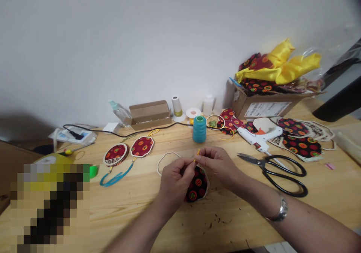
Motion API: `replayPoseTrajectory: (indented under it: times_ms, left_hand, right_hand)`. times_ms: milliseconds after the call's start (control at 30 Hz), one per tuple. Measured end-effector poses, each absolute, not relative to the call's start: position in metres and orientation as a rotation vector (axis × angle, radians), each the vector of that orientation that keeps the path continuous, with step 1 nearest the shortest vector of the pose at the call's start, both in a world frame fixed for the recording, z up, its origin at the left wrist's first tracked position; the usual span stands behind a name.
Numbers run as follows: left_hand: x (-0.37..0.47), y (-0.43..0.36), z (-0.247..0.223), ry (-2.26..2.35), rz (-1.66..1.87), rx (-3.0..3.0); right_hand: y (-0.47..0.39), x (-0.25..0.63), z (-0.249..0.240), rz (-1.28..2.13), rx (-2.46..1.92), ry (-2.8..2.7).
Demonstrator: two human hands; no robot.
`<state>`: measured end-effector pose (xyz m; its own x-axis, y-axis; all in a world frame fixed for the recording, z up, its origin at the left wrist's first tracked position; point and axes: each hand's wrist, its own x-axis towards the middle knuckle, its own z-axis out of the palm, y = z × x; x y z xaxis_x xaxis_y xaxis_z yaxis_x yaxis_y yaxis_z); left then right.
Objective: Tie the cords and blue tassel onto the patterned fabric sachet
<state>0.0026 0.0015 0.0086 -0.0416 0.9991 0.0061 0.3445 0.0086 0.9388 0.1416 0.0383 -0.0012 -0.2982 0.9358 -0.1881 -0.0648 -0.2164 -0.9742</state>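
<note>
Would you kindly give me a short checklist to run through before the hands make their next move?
1. Yellow cord pinched in the fingertips of the left hand and right hand: ok.
2. Cord firmly fastened to the patterned piece: cannot tell; the fingers hide that spot.
3. Scissors lying apart from both hands: ok.
4. Glue gun cool: cannot tell from a picture.
5. Teal thread cone upright: ok.
6. Table free of dark scraps: not ok.
</note>
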Motion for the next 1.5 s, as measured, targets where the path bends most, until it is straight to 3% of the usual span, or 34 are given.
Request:
replayPoseTrajectory:
  times_ms: [1133,1500]
  left_hand:
    - [0.0019,0.0054,0.0026,1.122,1.03,0.707]
    - [-0.0019,0.0024,0.0046,1.185,1.004,0.917]
  right_hand:
    - [0.0403,0.142,-0.0023,1.614,-1.137,-1.257]
    - [0.0375,0.1426,0.002,1.642,-1.103,-1.269]
